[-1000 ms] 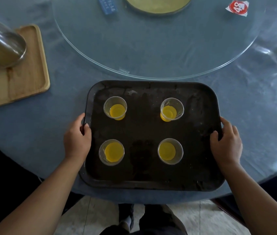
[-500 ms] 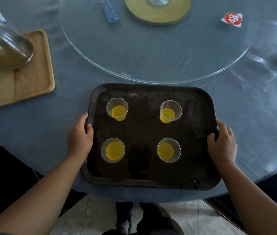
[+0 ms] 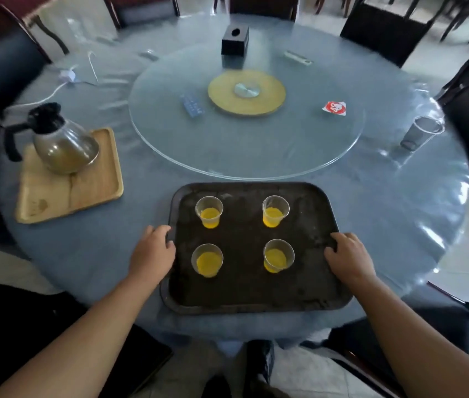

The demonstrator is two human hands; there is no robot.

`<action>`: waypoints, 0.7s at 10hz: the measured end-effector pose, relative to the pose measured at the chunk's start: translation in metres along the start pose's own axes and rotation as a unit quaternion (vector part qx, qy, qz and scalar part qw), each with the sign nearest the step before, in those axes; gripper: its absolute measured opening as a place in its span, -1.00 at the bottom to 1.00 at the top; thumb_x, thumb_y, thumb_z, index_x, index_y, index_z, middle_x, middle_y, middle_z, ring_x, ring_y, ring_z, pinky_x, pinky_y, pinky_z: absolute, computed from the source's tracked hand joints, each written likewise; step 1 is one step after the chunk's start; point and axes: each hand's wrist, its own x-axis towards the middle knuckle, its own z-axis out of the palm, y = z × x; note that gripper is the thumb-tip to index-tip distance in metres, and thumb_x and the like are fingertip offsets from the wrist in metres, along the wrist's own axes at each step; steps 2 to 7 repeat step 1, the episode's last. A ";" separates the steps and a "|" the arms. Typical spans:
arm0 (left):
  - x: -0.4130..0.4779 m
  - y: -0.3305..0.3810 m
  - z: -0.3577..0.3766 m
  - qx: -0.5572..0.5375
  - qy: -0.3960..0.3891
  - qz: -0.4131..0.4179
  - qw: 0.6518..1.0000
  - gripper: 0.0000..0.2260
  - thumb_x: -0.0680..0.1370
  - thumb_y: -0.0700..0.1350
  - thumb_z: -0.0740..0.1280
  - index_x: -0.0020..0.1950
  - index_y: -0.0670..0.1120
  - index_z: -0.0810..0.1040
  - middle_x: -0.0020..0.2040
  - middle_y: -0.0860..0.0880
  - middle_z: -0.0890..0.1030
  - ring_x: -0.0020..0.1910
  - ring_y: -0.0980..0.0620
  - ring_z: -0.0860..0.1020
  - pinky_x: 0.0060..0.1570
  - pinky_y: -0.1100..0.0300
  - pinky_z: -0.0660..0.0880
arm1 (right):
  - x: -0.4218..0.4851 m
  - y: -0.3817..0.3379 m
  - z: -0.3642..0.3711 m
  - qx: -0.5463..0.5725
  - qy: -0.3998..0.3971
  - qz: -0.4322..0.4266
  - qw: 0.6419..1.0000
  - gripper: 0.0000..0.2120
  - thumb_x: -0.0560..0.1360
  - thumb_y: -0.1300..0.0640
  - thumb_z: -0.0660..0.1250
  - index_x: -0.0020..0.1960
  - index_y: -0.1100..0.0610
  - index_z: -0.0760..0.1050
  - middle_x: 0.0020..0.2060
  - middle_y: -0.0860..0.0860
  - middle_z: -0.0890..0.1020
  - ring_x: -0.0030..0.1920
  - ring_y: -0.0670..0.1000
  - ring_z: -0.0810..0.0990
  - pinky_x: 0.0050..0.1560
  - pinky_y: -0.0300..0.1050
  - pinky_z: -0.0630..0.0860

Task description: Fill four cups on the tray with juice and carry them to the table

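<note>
**Both hands grip the tray (image 3: 252, 294) at the near edge of the counter (image 3: 385, 214)**

The dark rectangular tray lies at the middle of the round counter's near edge, its front rim just short of that edge. Whether it rests fully on the surface cannot be told.

Four clear cups stand upright on it in a square, well apart from one another. Each holds yellow juice in its lower part:
- the far-left cup (image 3: 209, 211)
- the far-right cup (image 3: 275, 211)
- the near-left cup (image 3: 207, 259)
- the near-right cup (image 3: 278, 255)

The left hand (image 3: 153, 255) is on the tray's left rim, with its fingers curled over the edge and the thumb beside them. The right hand (image 3: 348, 258) holds the right rim the same way, its curled fingertips resting on the tray's inner surface. Neither hand touches a cup.

Beyond the tray, a glass turntable (image 3: 256, 150) covers the counter's centre, and its near rim lies just beside the tray's far rim. A red card (image 3: 334, 108) and a black box (image 3: 234, 40) sit on the turntable.

Toward the left edge of the counter, a wooden board (image 3: 84, 193) carries a glass jug (image 3: 61, 145) with a black handle. Near the right edge stands an empty tumbler (image 3: 421, 133).
</note>
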 end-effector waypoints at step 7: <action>-0.013 0.014 -0.012 0.014 0.003 0.047 0.999 -0.69 0.65 -0.14 0.29 0.39 -0.15 0.54 0.24 -0.20 0.51 0.17 -0.27 0.57 0.11 -0.10 0.52 | -0.023 -0.019 -0.013 0.003 0.000 -0.029 1.000 -0.62 0.57 0.13 0.26 0.35 0.23 0.50 0.26 0.19 0.55 0.24 0.19 0.54 0.20 0.05 0.48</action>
